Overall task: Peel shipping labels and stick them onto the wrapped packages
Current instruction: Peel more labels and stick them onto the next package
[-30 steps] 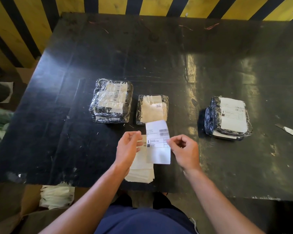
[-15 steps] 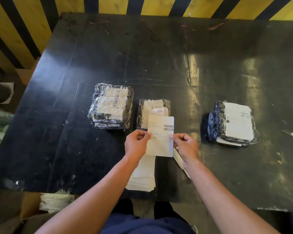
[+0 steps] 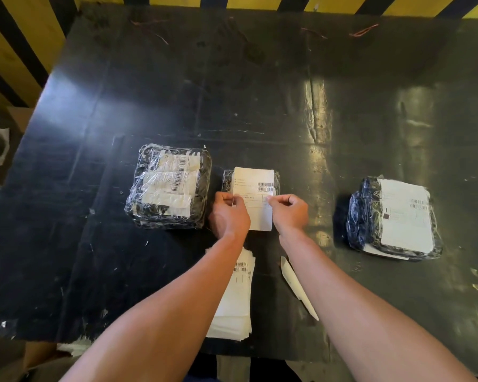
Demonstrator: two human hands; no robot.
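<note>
Left hand (image 3: 229, 213) and right hand (image 3: 289, 212) pinch the shipping label (image 3: 254, 198) by its side edges, over the small wrapped package (image 3: 228, 180).

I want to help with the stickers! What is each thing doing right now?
Peeled label: held over the middle package.
Left hand: pinches the label.
Right hand: pinches the label.
Middle package: mostly covered.
Left package: wrapped, no new label.
Right package: labelled.
Label stack: waiting.
</note>
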